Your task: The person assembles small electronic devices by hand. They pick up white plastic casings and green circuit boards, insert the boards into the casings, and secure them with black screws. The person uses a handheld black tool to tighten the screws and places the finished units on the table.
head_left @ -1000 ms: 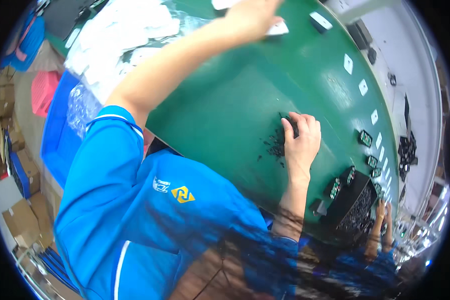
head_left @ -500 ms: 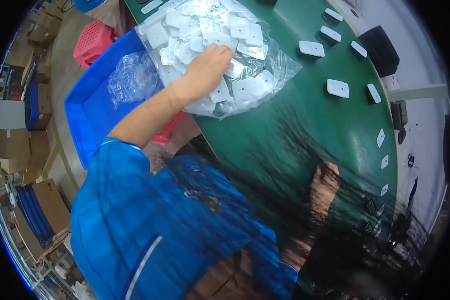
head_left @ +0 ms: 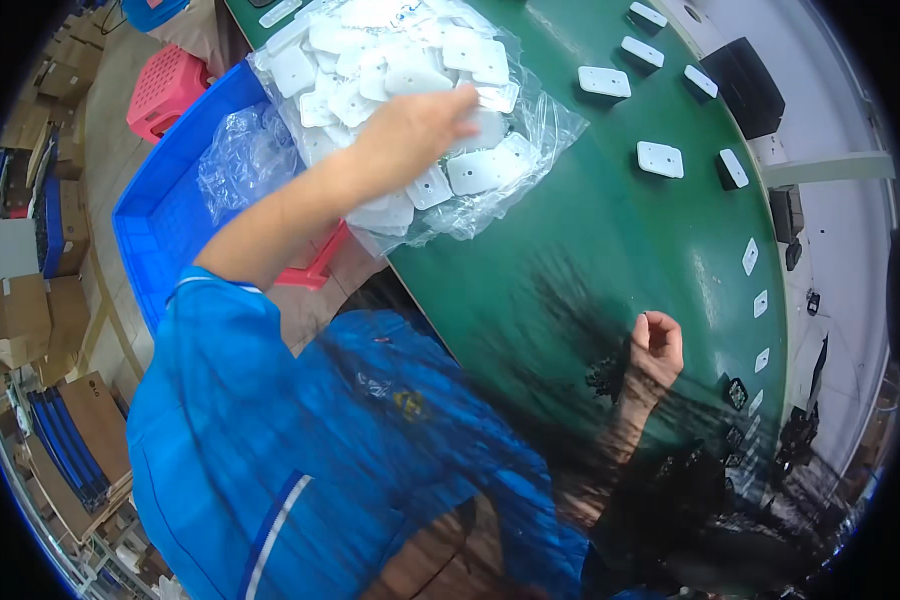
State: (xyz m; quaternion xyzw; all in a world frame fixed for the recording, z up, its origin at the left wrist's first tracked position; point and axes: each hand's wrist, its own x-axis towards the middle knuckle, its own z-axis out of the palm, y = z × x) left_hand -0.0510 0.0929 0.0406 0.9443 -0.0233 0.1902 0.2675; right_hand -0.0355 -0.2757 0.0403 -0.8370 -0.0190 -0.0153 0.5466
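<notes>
My left hand (head_left: 415, 138) reaches over a clear plastic bag (head_left: 540, 125) heaped with flat white plates (head_left: 385, 75) that have rounded corners and small holes. The hand is blurred by motion. A smeared white plate (head_left: 486, 130) hangs at its fingertips and seems gripped by them. My right hand (head_left: 658, 348) is above the green table (head_left: 530, 270) with thumb and fingers curled together. What lies in that pinch is too small to make out. Small black pieces (head_left: 602, 378) lie beside the right wrist. Dark hair strands cover part of the right forearm.
Several white-topped black pieces (head_left: 660, 160) and small white plates (head_left: 750, 257) stand spaced along the table's right side. A black box (head_left: 745, 88) sits beyond that edge. At left are a blue bin (head_left: 135, 235) with crumpled plastic and a red stool (head_left: 165, 90).
The view has shifted, so the table and bag sit slightly further left. My left hand has moved a little right across the heap. My right hand now shows clear of the dark strands.
</notes>
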